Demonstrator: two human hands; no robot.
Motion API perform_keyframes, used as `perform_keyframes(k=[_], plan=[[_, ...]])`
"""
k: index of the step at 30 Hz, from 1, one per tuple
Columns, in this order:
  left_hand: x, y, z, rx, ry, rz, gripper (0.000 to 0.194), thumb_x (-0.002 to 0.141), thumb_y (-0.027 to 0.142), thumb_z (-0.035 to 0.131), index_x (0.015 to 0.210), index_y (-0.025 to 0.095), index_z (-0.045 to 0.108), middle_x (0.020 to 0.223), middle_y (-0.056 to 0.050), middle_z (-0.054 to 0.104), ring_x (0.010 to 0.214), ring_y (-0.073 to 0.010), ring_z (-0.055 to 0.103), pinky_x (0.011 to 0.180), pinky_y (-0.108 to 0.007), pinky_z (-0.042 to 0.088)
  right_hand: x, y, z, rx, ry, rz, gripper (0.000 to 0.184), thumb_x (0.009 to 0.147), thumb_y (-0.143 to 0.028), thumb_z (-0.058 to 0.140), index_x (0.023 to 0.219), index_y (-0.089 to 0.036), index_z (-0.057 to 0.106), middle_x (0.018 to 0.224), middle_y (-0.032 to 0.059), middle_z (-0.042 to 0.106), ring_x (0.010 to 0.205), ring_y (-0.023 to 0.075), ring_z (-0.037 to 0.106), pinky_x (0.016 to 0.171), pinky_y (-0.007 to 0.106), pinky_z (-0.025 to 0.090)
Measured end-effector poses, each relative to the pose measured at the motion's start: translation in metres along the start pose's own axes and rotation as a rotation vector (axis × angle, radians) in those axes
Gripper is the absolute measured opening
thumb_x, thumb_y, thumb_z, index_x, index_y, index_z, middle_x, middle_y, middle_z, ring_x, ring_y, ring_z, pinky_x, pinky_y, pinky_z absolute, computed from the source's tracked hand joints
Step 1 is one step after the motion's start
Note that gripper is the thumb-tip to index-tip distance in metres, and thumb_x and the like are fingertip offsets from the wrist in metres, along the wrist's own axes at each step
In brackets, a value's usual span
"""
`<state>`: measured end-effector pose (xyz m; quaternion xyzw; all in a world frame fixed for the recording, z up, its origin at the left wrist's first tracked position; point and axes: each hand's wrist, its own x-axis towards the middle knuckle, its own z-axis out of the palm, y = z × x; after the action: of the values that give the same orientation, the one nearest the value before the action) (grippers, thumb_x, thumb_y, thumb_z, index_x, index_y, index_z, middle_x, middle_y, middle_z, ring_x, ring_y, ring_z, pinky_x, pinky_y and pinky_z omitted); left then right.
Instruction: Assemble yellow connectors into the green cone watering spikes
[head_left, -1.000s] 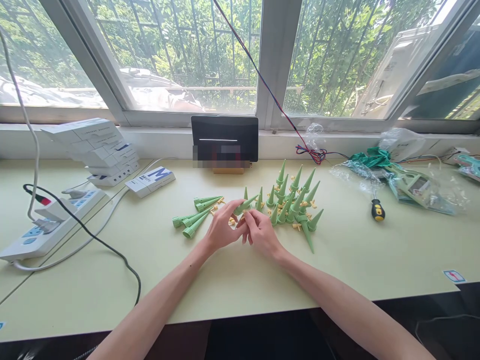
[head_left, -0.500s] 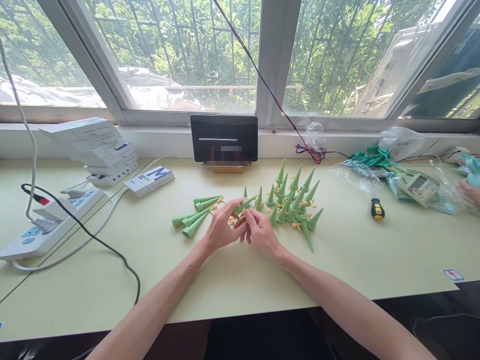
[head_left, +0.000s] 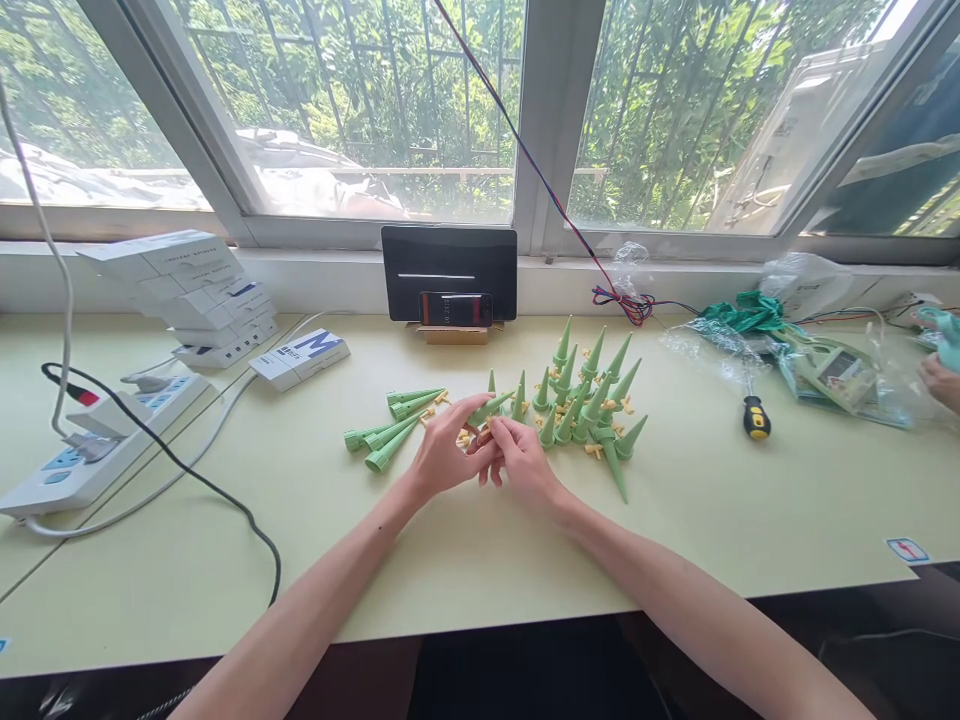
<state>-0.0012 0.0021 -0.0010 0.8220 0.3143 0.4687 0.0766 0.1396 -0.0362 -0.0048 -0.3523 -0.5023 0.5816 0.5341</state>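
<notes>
My left hand [head_left: 444, 448] and my right hand [head_left: 529, 462] meet above the middle of the table. The left fingers are curled around a green plastic spike [head_left: 493, 406], whose pointed end juts out to the upper right; the hand hides its base. Between my right thumb and forefinger is a small yellow valve piece [head_left: 486, 432], close against the left fingertips and partly covered. Right of my hands stand many green spikes [head_left: 592, 405] with yellow pieces fitted, one lying tipped over. Left of my hands lie several green spikes [head_left: 386, 440], with loose yellow pieces [head_left: 442, 399] near them.
A phone [head_left: 455, 309] leans on a black tablet [head_left: 450, 262] at the back. White boxes [head_left: 214, 300] and a power strip [head_left: 161, 400] with cables are on the left. A screwdriver [head_left: 756, 418] and plastic bags lie right. Another person's hand [head_left: 941, 382] shows at the right edge.
My hands stay almost in the same place, with only slight finger movement around the yellow piece. The other person's hand at the right edge has shifted a little.
</notes>
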Motion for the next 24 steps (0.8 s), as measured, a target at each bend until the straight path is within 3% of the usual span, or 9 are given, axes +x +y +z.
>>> perform_keyframes(k=[17,24], plan=[[0.0010,-0.0002,-0.0003,0.017,0.001,0.015,0.044,0.077,0.016,0.065,0.121,0.021,0.060,0.113,-0.006,0.071,0.077,-0.0137,0.068,0.076,-0.029,0.059,0.0024,0.0025,-0.0010,0.130,-0.021,0.041,0.042,0.089,-0.055,0.057,0.078,-0.014,0.060,0.083,0.0067,0.071,0.044,0.0100,0.060,0.036,0.021,0.040],[0.0018,0.0014,-0.0008,0.022,0.006,0.020,0.042,0.077,0.016,0.064,0.119,0.020,0.060,0.111,-0.006,0.072,0.073,-0.0125,0.067,0.070,-0.026,0.058,0.0030,0.0037,-0.0015,0.174,-0.039,0.057,0.043,0.090,-0.054,0.058,0.077,-0.014,0.062,0.082,0.0067,0.070,0.042,0.0091,0.056,0.036,0.022,0.039]])
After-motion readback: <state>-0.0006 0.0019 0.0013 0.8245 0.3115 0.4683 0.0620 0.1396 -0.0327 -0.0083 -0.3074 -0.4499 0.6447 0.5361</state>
